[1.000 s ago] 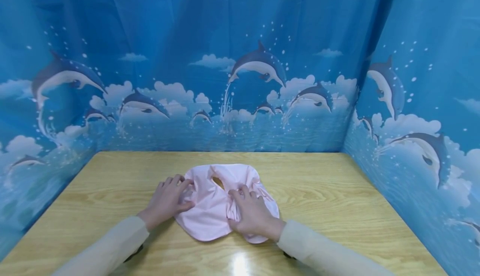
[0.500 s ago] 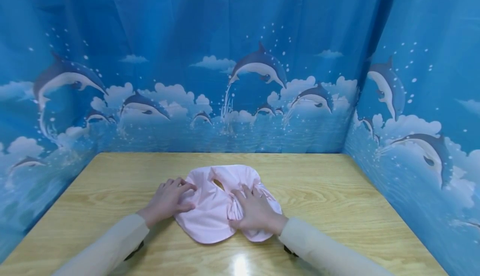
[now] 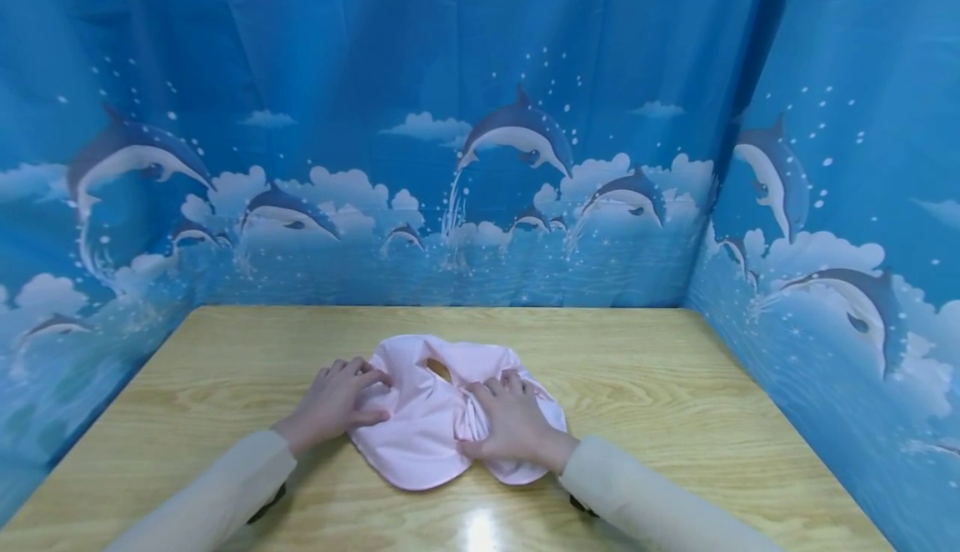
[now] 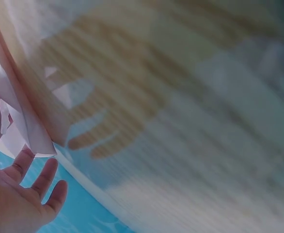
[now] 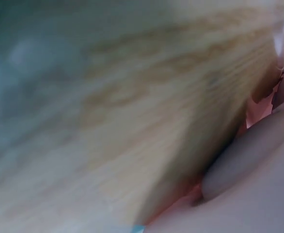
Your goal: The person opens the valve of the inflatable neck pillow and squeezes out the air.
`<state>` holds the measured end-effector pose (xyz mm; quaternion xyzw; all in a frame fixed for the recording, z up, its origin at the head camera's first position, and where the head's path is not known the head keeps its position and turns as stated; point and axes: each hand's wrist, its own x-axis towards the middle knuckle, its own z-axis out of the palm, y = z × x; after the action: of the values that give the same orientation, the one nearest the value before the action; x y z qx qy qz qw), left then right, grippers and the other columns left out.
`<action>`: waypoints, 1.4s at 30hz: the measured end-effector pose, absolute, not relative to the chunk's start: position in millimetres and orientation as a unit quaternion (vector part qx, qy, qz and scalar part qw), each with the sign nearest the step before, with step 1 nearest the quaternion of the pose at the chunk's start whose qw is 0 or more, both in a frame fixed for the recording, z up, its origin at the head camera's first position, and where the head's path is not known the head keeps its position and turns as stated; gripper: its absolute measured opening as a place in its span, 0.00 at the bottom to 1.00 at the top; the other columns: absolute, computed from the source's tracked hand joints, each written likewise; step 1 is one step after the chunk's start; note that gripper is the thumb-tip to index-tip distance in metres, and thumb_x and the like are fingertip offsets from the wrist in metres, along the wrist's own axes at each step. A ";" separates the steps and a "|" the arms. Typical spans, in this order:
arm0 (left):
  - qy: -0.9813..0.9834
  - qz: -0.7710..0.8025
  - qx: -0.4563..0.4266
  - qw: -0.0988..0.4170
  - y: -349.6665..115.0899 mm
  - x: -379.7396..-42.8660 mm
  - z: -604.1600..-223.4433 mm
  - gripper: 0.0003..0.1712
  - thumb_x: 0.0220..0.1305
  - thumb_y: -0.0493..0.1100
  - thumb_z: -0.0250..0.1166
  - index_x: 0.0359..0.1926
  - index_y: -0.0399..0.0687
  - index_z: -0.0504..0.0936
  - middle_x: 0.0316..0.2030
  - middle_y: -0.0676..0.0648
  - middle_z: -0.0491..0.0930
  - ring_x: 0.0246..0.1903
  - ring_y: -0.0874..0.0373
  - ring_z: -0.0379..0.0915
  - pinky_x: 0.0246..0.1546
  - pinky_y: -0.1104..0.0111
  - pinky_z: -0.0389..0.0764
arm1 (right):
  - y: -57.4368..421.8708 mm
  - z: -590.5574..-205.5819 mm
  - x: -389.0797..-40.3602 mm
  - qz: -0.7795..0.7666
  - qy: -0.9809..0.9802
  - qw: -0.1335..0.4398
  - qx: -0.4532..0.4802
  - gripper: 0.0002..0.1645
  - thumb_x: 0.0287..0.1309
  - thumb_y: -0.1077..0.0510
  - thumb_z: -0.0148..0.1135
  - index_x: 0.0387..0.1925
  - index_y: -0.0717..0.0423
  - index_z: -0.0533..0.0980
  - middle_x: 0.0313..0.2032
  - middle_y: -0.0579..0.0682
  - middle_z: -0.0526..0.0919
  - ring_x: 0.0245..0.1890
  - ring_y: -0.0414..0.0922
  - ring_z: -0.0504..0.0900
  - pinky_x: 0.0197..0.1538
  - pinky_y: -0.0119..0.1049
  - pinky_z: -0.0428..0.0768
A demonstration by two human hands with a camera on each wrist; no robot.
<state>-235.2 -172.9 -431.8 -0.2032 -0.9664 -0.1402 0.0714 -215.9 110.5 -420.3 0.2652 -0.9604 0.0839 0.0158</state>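
A pale pink cloth piece (image 3: 420,452) with rounded lobes and a small oval opening lies spread on the wooden table (image 3: 645,419). Its right half is bunched into creases. My left hand (image 3: 337,398) rests on its left edge, fingers over the top and thumb lower down. In the left wrist view those fingers (image 4: 44,177) are spread and fairly straight, one tip at a corner of the cloth (image 4: 28,128). Across the creased right half lies my right hand (image 3: 513,423), fingers spread and thumb beside the folds. In the right wrist view, the right hand (image 5: 248,160) shows only partly.
Blue curtains (image 3: 360,118) printed with dolphins and clouds rise behind the table and along its sides. A bright light reflection lies on the tabletop near the front. Pale sleeves (image 3: 637,485) cover both forearms.
My right hand has shifted slightly right, its fingers spreading more over the cloth. The cloth's right side has moved slightly outward and its upper right edge has lowered. My left hand stays nearly still.
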 end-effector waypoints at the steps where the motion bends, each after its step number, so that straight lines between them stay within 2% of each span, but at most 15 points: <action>1: -0.966 -0.140 -0.205 0.074 -172.9 -234.9 -431.6 0.22 0.46 0.61 0.68 0.44 0.65 0.78 0.44 0.52 0.72 0.44 0.51 0.65 0.42 0.53 0.66 | 110.7 -420.6 -215.6 0.086 -0.960 0.018 0.264 0.49 0.39 0.26 0.57 0.61 0.45 0.64 0.56 0.51 0.71 0.62 0.63 0.58 0.59 0.63 0.56; 7: -0.964 -0.132 -0.213 0.086 -173.3 -235.3 -432.8 0.22 0.46 0.61 0.68 0.43 0.65 0.78 0.43 0.52 0.73 0.44 0.50 0.66 0.42 0.53 0.67 | 113.6 -423.5 -215.1 0.101 -0.960 0.025 0.258 0.50 0.38 0.25 0.57 0.62 0.43 0.64 0.57 0.51 0.71 0.65 0.67 0.51 0.62 0.68 0.46; 11: -0.964 -0.131 -0.213 0.085 -173.3 -234.0 -432.0 0.22 0.45 0.62 0.68 0.43 0.64 0.78 0.43 0.51 0.73 0.44 0.50 0.67 0.43 0.53 0.67 | 116.6 -423.9 -216.0 0.101 -0.960 0.030 0.258 0.50 0.37 0.25 0.58 0.62 0.43 0.64 0.57 0.50 0.71 0.65 0.69 0.50 0.61 0.69 0.45; 20: -0.968 -0.128 -0.203 0.069 -172.4 -233.5 -428.7 0.22 0.46 0.62 0.67 0.43 0.65 0.78 0.43 0.51 0.73 0.44 0.50 0.66 0.44 0.52 0.67 | 121.1 -423.9 -221.2 0.101 -0.960 0.011 0.262 0.51 0.38 0.24 0.57 0.63 0.41 0.62 0.58 0.50 0.69 0.58 0.61 0.66 0.55 0.66 0.60; 28: -0.968 -0.126 -0.206 0.075 -173.0 -233.6 -431.3 0.23 0.46 0.64 0.66 0.43 0.65 0.78 0.43 0.52 0.73 0.44 0.50 0.67 0.44 0.52 0.67 | 117.7 -425.1 -221.6 0.078 -0.960 0.018 0.269 0.50 0.39 0.26 0.57 0.63 0.43 0.62 0.58 0.52 0.70 0.56 0.61 0.67 0.49 0.65 0.66; 34: -0.968 -0.123 -0.203 0.074 -171.6 -234.3 -432.7 0.24 0.45 0.64 0.67 0.44 0.65 0.78 0.43 0.51 0.73 0.44 0.50 0.67 0.44 0.53 0.67 | 114.0 -425.1 -218.8 0.078 -0.960 0.024 0.268 0.47 0.41 0.28 0.58 0.61 0.44 0.64 0.55 0.51 0.70 0.56 0.58 0.66 0.51 0.61 0.67; 42: -0.969 -0.121 -0.203 0.070 -171.2 -234.7 -435.3 0.24 0.45 0.65 0.66 0.44 0.67 0.77 0.44 0.52 0.73 0.45 0.51 0.67 0.44 0.53 0.67 | 111.7 -426.2 -216.8 0.069 -0.955 0.047 0.284 0.42 0.42 0.31 0.59 0.58 0.47 0.68 0.52 0.51 0.73 0.50 0.57 0.69 0.48 0.56 0.70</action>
<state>-234.7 -171.2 -435.3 -0.2030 -0.9692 -0.1206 0.0699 -216.8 111.7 -426.2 0.2838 -0.9552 0.0692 0.0474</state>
